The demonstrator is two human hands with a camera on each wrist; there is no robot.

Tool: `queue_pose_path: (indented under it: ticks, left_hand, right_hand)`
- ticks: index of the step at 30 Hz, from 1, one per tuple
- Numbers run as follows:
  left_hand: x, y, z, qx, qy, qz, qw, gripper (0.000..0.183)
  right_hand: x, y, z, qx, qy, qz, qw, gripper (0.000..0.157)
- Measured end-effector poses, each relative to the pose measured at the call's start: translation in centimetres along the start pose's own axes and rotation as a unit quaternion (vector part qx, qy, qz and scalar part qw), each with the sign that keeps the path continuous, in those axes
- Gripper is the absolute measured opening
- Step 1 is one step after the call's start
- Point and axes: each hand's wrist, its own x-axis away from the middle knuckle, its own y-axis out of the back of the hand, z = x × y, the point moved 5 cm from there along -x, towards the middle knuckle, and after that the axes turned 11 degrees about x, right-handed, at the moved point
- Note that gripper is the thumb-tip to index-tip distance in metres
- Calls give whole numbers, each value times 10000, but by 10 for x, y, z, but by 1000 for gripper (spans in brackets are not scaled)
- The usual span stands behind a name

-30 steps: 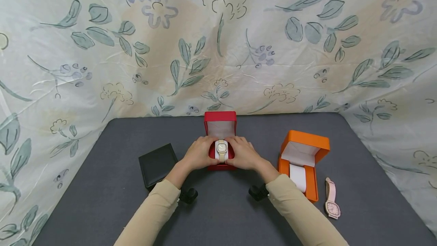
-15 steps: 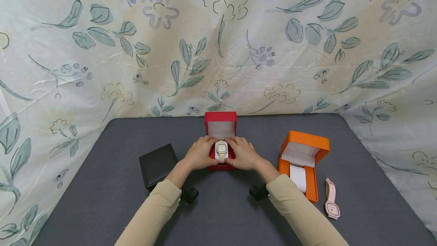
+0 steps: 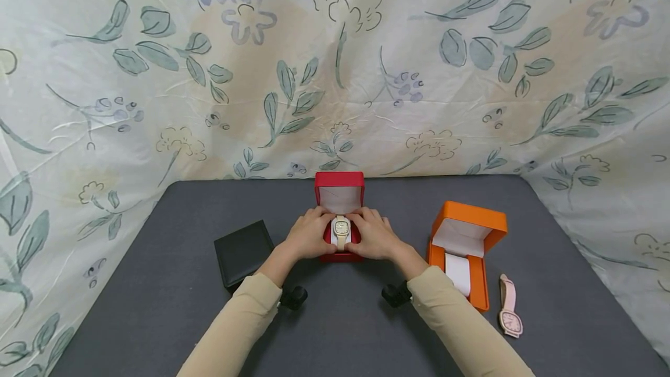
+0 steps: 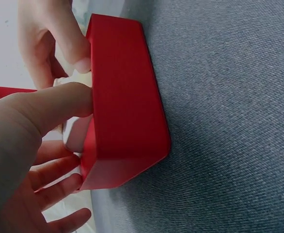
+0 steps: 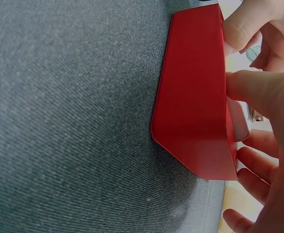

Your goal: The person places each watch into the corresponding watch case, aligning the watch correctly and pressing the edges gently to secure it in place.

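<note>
A cream-strapped wristwatch (image 3: 342,226) with a pale square-ish face is wrapped round a white cushion (image 4: 76,135), which sits in the opened red watch box (image 3: 339,179). From the left, my left hand (image 3: 309,236) pinches the cushion, thumb at the front and fingers toward the back. My right hand (image 3: 374,236) grips the opposite side in the same way. Both thumbs dip behind the front wall of the red box (image 5: 193,85), so their tips are partly hidden. In the right wrist view, the cushion (image 5: 239,119) shows below the right thumb.
An orange watch box (image 3: 468,220) stands opened at the right with a white cushion in it. Beside it lies a pink wristwatch (image 3: 510,313). A black box (image 3: 243,252) is left of my left hand. Floral cloth (image 3: 335,74) hangs behind the grey table (image 3: 340,330).
</note>
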Motion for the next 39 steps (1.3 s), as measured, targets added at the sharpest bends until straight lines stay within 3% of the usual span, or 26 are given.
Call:
queue_pose_path:
  ticks: [20, 27, 31, 39]
  left_hand:
    - [1, -1, 1, 245, 166, 104, 9995, 66]
    - [4, 1, 0, 465, 165, 107, 9987, 69]
    - [6, 5, -1, 508, 166, 116, 9985, 69]
    - [13, 23, -1, 557, 238, -198, 9980, 57]
  right_hand:
    - [4, 1, -2, 14, 107, -72, 9999, 63]
    - [5, 7, -9, -116, 21, -377, 9992, 48]
    - [5, 12, -15, -244, -161, -652, 9974, 37]
    - [5, 27, -27, -571, -700, -980, 9911, 28]
